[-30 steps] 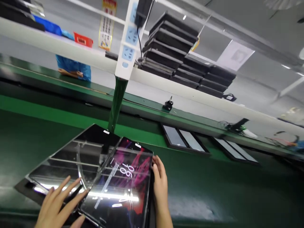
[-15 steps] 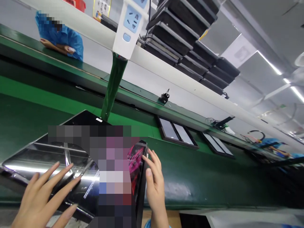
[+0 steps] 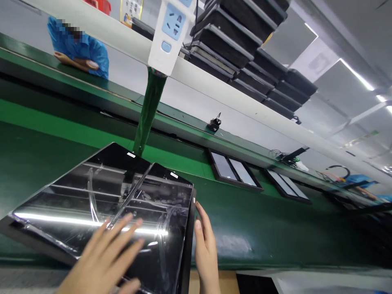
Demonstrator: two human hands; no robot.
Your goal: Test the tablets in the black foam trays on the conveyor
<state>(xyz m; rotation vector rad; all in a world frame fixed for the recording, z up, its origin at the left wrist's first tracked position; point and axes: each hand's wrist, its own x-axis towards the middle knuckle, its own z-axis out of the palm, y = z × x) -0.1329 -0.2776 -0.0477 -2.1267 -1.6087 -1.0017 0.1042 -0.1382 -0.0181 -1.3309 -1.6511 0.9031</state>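
Observation:
Two glossy black screen panels lie side by side in a dark tray, the left panel (image 3: pixel 67 192) and the right panel (image 3: pixel 171 204). Both surfaces look wrinkled, like clear film, and reflect the ceiling lights; each has a small white label at its far edge. My left hand (image 3: pixel 104 257) is spread over the near part of the panels, slightly blurred; whether it presses on them I cannot tell. Along the tray's right side wall (image 3: pixel 190 228), my right hand (image 3: pixel 206 245) rests with fingers extended against the outside, its fingertips partly hidden.
Farther along the green bench (image 3: pixel 245 220) lie two more framed panel pairs, a nearer one (image 3: pixel 234 169) and a farther one (image 3: pixel 288 185). A white power strip (image 3: pixel 170 36) hangs on a green post (image 3: pixel 150 106). Black trays (image 3: pixel 226 45) are stacked above. A person in blue (image 3: pixel 78 49) sits opposite.
My left hand has moved right, from the left panel toward the middle and right panel. Pink and red colours on the right panel are gone; it now looks dark. My right hand sits slightly lower.

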